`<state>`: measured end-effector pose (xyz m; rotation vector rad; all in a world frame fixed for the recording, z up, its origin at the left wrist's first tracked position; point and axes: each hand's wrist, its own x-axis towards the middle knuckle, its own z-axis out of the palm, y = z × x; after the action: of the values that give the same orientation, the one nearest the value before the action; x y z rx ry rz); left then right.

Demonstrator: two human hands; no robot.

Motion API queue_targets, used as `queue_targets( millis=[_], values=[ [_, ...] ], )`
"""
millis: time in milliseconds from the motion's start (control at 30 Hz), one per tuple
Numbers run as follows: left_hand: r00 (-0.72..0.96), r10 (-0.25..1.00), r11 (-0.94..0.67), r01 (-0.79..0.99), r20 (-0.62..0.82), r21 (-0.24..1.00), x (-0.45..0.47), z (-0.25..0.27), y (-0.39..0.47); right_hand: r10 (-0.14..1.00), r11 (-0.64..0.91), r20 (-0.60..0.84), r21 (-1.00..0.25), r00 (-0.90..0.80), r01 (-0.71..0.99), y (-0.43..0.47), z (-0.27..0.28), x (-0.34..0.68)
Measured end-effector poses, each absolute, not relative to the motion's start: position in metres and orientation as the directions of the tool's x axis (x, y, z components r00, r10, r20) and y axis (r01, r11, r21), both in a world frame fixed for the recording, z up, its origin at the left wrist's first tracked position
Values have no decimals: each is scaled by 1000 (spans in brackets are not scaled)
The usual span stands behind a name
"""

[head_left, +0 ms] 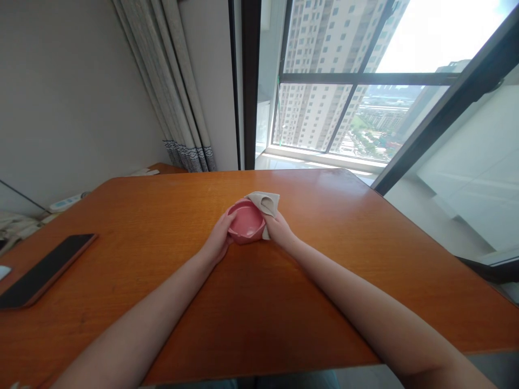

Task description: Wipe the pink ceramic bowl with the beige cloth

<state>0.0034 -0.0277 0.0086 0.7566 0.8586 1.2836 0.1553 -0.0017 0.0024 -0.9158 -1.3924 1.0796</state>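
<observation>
A pink bowl (245, 220) is held over the middle of the wooden table, tilted so that its inside faces me. My left hand (219, 236) grips the bowl's left side, with the thumb at the rim and the other fingers hidden behind it. At the right side, my right hand (279, 228) is closed on a light grey cloth (267, 201), pressed against the bowl's outer wall. One folded end of the cloth sticks up above the hand, and a small piece shows below. Most of the right fingers are hidden by the bowl and cloth.
The orange-brown table (324, 313) spreads out on all sides of my hands. A flat black panel with a reddish edge (44, 271) lies at the left. Behind the table are a grey curtain (182, 108) and a dark-framed window (352, 79).
</observation>
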Motion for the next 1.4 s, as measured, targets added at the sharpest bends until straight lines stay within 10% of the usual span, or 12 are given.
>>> queue_targets(
  millis=[167, 500, 867, 1167, 1400],
  values=[
    [-74, 994, 7, -668, -76, 744, 0, 6, -21, 946, 318, 319, -948, -58, -24, -14, -3, 138],
    [243, 968, 199, -555, -71, 808, -1, 9, -28, 955, 295, 293, -954, 50, -49, -15, -1, 144],
    [63, 994, 111, -680, -93, 725, 2, 5, -22, 910, 410, 402, -909, -98, 79, -29, -6, 129],
    [301, 954, 181, -572, -1, 800, 0, 11, -30, 934, 358, 358, -934, 22, 0, -7, 0, 151],
    [126, 989, 119, -430, -70, 895, 1, 1, -27, 936, 312, 306, -950, -177, 4, 6, 0, 164]
  ],
)
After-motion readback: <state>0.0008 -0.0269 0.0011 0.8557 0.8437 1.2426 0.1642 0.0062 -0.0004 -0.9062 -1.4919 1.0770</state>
